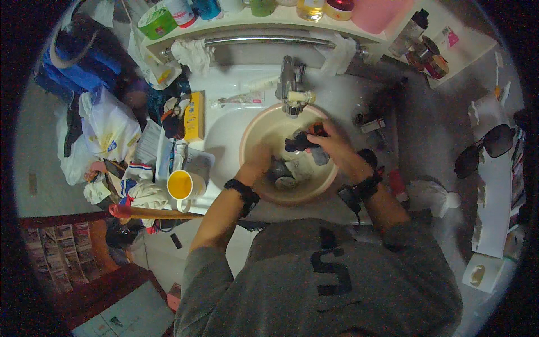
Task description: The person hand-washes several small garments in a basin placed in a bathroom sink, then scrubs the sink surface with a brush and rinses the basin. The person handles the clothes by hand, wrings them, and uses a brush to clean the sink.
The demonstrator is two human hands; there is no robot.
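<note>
A round plastic basin point(248, 126) with a pinkish rim sits in the white sink under the metal faucet point(288, 80). Over its right side, my right hand point(332, 141) grips a dark object point(298, 142) that has an orange-brown part near the fingers. What exactly it is stays unclear. A grey piece point(321, 156) shows just below those fingers. My left hand point(260, 158) is blurred at the basin's left inner side, and its fingers and anything in them cannot be made out. Low in the basin lie a dark rounded item point(279, 168) and a pale item point(300, 167).
Left of the basin stand a mug point(185, 185) of yellow liquid and a yellow box point(194, 117). Toothpaste-like tubes point(242, 100) lie behind. Overhead runs a towel bar point(269, 39) below a shelf point(236, 23) of jars. Sunglasses point(484, 149) hang at right.
</note>
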